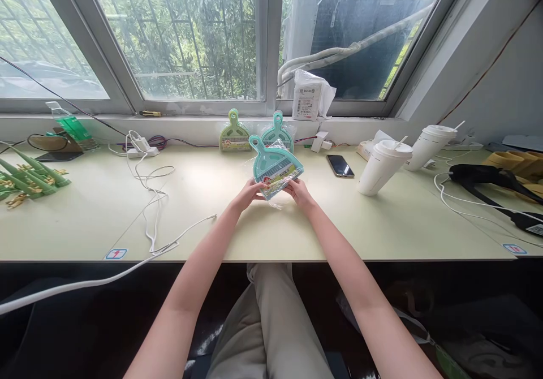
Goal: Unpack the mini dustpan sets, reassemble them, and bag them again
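- Left hand [250, 191] and right hand [299, 189] each pinch a lower corner of a packaged teal dustpan [275, 167], holding it tilted just above the table [237, 226].
- Two more dustpans [235, 136] lean behind it; a phone [340, 166] and two cups [384, 165] lie to its right.

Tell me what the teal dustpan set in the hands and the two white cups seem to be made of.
The teal dustpan set, held by the left hand and right hand, looks like smooth moulded plastic in a clear glossy film wrapper that glints and crinkles. The two white cups look like matte paper with plastic lids and straws, though plastic cannot be ruled out.
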`<state>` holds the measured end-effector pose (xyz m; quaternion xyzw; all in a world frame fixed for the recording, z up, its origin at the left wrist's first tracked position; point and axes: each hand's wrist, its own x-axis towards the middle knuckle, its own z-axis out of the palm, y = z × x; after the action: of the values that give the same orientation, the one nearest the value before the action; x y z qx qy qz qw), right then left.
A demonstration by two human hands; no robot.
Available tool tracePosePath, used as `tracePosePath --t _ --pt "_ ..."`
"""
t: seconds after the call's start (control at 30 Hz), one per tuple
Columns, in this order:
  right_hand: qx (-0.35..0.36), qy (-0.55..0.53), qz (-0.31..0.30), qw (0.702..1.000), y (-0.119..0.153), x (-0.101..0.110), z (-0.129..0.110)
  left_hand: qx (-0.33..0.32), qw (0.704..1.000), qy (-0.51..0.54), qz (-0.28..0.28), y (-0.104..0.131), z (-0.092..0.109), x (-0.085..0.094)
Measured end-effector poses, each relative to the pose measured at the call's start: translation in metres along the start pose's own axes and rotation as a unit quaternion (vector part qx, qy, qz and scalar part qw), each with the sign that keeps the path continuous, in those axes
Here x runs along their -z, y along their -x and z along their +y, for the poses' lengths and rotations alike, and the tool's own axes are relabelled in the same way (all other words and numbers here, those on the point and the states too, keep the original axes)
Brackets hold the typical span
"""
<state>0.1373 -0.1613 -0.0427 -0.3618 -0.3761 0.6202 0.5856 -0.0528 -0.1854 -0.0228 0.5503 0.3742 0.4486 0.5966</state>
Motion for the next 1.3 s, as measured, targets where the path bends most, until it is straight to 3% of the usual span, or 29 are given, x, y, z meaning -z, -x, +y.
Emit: tracePosePath --t 0.3,0.6,0.97,1.3 --pt "-0.019 0.017 -0.020 0.999 -0.0003 0.0038 -0.0010 0.014 0.999 -0.001 -0.047 -0.0002 0.0036 -0.0003" --pt "-0.025 0.027 0.007 0.999 -0.0008 0.0015 -0.0058 0.008 0.996 -0.005 -0.084 0.0004 0.0040 0.0022" --pt "-0.007 0.031 -0.018 0.999 -0.0007 0.0043 -0.0018 0.014 0.997 -0.009 -0.070 -0.0041 -0.0025 0.0042" --pt "-0.019 0.042 -0.005 0.999 0.0016 0.0025 -0.0013 0.025 0.998 0.008 -0.061 -0.0030 -0.0025 0.0028"
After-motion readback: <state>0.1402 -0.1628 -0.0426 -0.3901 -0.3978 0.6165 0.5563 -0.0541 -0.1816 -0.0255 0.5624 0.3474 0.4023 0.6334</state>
